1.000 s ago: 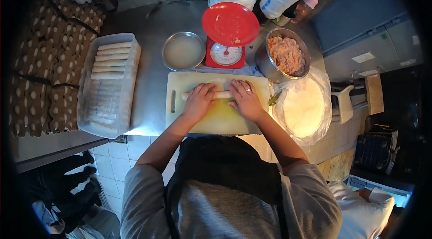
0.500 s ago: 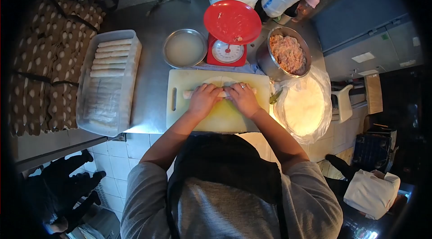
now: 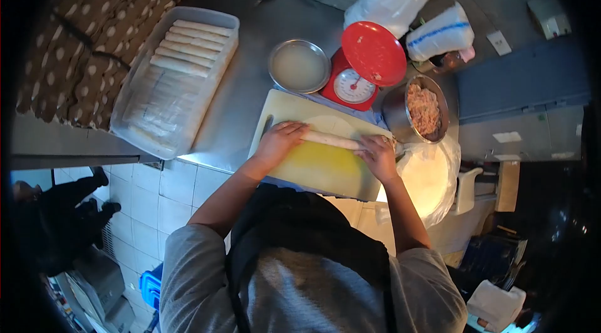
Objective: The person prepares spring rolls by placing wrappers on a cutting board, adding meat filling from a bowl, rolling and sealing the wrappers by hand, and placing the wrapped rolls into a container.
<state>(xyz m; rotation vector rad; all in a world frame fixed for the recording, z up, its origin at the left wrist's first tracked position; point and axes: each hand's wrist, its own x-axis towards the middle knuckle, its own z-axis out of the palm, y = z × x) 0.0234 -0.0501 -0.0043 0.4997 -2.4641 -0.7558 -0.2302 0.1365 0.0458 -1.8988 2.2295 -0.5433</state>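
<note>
The roll [image 3: 332,140] is long, thin and pale, and it looks smooth. It is over the cutting board [image 3: 313,173], pointing from just past nine o'clock to just past three. A thin, pale sheet [image 3: 333,124] shows on its twelve o'clock side. The left hand [image 3: 280,144] has its fingers close together, curled around the nine o'clock end. The right hand [image 3: 379,155] is bent around the three o'clock end, holding it with its fingers and thumb.
</note>
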